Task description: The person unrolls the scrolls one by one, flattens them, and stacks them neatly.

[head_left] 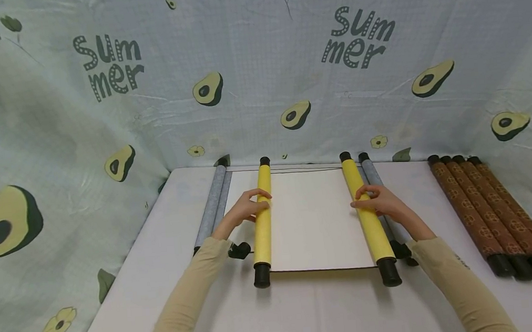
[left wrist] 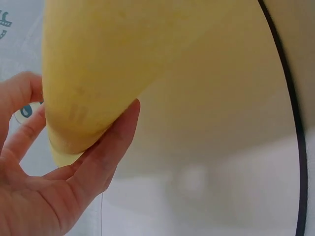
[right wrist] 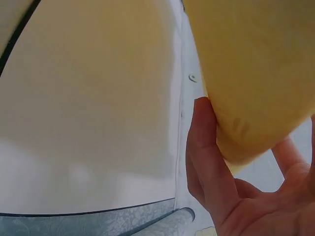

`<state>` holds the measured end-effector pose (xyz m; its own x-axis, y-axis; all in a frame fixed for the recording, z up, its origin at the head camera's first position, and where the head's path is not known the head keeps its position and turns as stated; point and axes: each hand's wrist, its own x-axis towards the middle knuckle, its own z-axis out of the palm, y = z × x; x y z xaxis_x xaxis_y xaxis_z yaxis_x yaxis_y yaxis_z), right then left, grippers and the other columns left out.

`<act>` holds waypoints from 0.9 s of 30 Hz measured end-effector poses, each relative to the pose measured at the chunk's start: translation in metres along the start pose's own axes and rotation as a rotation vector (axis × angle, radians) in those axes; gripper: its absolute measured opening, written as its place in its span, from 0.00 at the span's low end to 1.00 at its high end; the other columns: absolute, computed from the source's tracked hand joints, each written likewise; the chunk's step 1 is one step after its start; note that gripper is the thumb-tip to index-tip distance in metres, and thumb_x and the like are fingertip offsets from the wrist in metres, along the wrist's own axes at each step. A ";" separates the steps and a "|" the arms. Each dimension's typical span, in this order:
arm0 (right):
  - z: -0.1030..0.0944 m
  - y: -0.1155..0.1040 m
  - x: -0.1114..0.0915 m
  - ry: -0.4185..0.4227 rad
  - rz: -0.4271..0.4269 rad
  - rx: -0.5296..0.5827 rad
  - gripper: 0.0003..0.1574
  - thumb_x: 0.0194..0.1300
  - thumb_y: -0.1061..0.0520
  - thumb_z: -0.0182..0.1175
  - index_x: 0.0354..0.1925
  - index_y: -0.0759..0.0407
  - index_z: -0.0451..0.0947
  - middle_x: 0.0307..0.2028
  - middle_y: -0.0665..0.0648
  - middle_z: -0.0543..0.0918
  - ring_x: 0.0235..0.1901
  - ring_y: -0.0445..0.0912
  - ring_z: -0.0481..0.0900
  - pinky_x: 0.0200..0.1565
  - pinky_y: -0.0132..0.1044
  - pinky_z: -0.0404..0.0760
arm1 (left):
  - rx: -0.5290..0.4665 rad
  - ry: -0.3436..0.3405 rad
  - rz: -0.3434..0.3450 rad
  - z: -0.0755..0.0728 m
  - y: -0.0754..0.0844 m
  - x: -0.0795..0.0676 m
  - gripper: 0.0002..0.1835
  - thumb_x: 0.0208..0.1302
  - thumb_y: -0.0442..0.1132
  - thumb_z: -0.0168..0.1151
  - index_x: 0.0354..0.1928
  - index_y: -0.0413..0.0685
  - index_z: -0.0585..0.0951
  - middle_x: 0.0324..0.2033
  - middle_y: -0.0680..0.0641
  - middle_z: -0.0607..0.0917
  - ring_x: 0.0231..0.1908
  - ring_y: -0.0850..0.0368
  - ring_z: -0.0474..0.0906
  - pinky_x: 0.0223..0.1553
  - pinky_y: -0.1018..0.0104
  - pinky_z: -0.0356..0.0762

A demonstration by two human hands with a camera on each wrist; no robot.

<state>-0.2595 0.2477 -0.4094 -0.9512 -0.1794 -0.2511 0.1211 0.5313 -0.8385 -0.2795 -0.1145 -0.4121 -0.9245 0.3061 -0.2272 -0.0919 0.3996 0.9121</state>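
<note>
A yellow scroll with black end caps is spread between two rolls, its white sheet [head_left: 317, 214] stretched across the middle with a dark line along the near edge. My left hand [head_left: 245, 208] grips the left yellow roll [head_left: 263, 232], thumb and fingers curled round it. Around the right yellow roll [head_left: 372, 230] curl the fingers of my right hand [head_left: 387, 203]. Both wrist views show the fingers wrapped about the yellow paper [left wrist: 98, 73], with the white sheet running inward from it. Grey-blue rolls [head_left: 210, 210] lie outside the left yellow roll, partly behind my arm.
More grey-blue rolls [head_left: 372, 172] with black caps lie on the right, partly covered by the yellow roll and my hand. Several brown patterned scrolls [head_left: 465, 212] lie side by side at the table's right. A pale cloth [head_left: 245, 41] printed with avocados hangs behind the white table [head_left: 317, 314].
</note>
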 end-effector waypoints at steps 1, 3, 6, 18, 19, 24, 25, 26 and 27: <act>0.001 0.000 0.000 0.006 -0.001 -0.009 0.26 0.50 0.45 0.65 0.40 0.58 0.67 0.32 0.58 0.71 0.25 0.45 0.71 0.24 0.34 0.72 | 0.001 -0.002 0.001 0.000 0.000 0.000 0.16 0.61 0.41 0.51 0.51 0.45 0.73 0.44 0.39 0.73 0.26 0.57 0.74 0.22 0.67 0.76; 0.002 -0.001 0.000 0.013 -0.015 -0.029 0.27 0.49 0.47 0.66 0.38 0.58 0.65 0.28 0.57 0.69 0.24 0.45 0.71 0.23 0.34 0.71 | -0.004 0.002 -0.001 -0.001 0.001 0.000 0.17 0.64 0.46 0.48 0.50 0.44 0.73 0.44 0.40 0.74 0.25 0.57 0.74 0.22 0.66 0.76; 0.003 -0.002 -0.001 0.016 -0.035 -0.045 0.26 0.49 0.51 0.66 0.38 0.59 0.62 0.28 0.57 0.69 0.23 0.45 0.71 0.22 0.33 0.71 | -0.005 0.017 -0.010 -0.001 0.000 0.001 0.20 0.65 0.52 0.46 0.48 0.45 0.73 0.42 0.42 0.73 0.24 0.57 0.74 0.21 0.66 0.76; -0.005 -0.007 -0.008 -0.054 -0.051 -0.018 0.22 0.56 0.58 0.59 0.45 0.63 0.62 0.30 0.59 0.72 0.23 0.44 0.73 0.22 0.34 0.73 | 0.024 0.041 0.002 -0.003 -0.008 0.002 0.18 0.49 0.33 0.65 0.43 0.45 0.70 0.44 0.39 0.70 0.25 0.57 0.74 0.18 0.69 0.73; -0.006 -0.007 -0.008 -0.055 -0.051 -0.024 0.22 0.57 0.57 0.59 0.46 0.63 0.63 0.31 0.59 0.72 0.23 0.44 0.72 0.22 0.34 0.73 | 0.022 0.037 0.001 -0.004 -0.007 0.002 0.18 0.50 0.33 0.64 0.43 0.44 0.70 0.45 0.39 0.70 0.25 0.57 0.74 0.19 0.69 0.73; -0.014 -0.002 -0.007 -0.052 -0.063 -0.058 0.21 0.58 0.56 0.58 0.47 0.65 0.67 0.31 0.58 0.73 0.22 0.43 0.70 0.22 0.34 0.71 | 0.011 -0.007 -0.009 -0.007 -0.001 -0.004 0.19 0.53 0.33 0.60 0.48 0.42 0.72 0.51 0.36 0.69 0.26 0.56 0.74 0.21 0.68 0.74; -0.015 0.000 -0.006 -0.053 -0.062 -0.056 0.21 0.58 0.56 0.57 0.47 0.65 0.68 0.31 0.58 0.73 0.22 0.43 0.70 0.23 0.34 0.72 | 0.009 -0.013 -0.013 -0.008 -0.001 -0.004 0.18 0.53 0.33 0.60 0.48 0.42 0.73 0.51 0.36 0.69 0.26 0.57 0.74 0.21 0.67 0.74; -0.017 0.001 -0.006 -0.054 -0.064 -0.056 0.21 0.58 0.56 0.57 0.47 0.65 0.68 0.31 0.59 0.73 0.22 0.43 0.70 0.23 0.34 0.72 | 0.012 -0.019 -0.012 -0.008 -0.001 -0.004 0.18 0.53 0.33 0.59 0.48 0.41 0.73 0.50 0.36 0.70 0.26 0.56 0.74 0.21 0.67 0.75; -0.018 0.002 -0.006 -0.055 -0.066 -0.056 0.21 0.58 0.56 0.57 0.47 0.66 0.68 0.32 0.59 0.73 0.22 0.43 0.70 0.23 0.35 0.73 | 0.018 -0.024 -0.010 -0.008 -0.001 -0.004 0.18 0.54 0.34 0.58 0.48 0.41 0.73 0.49 0.36 0.70 0.26 0.57 0.74 0.21 0.67 0.75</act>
<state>-0.2585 0.2647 -0.4006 -0.9392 -0.2602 -0.2242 0.0413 0.5623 -0.8259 -0.2784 -0.1236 -0.4096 -0.9144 0.3228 -0.2443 -0.0938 0.4183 0.9035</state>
